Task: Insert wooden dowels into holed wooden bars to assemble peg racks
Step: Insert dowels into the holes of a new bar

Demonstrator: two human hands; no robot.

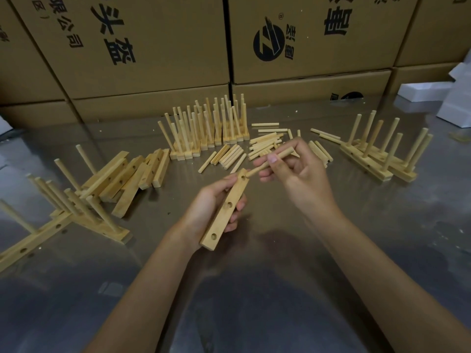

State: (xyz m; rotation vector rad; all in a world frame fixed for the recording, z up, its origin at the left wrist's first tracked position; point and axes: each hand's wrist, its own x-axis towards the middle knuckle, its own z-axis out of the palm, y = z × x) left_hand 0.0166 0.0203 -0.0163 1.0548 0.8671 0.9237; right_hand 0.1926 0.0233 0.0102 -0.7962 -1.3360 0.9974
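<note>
My left hand (211,202) grips a wooden bar (225,211) with three holes, tilted with its far end up, above the metal table. My right hand (293,169) pinches a wooden dowel (270,161) between thumb and fingers. The dowel's near tip sits right at the bar's top hole. Loose dowels (254,146) lie in a pile just beyond my hands. Empty holed bars (132,174) are stacked at the left.
Finished peg racks stand in a row at the back centre (211,128), at the right (382,154) and at the near left (63,212). Cardboard boxes (153,47) wall off the table's far side. White foam pieces (453,98) lie at far right.
</note>
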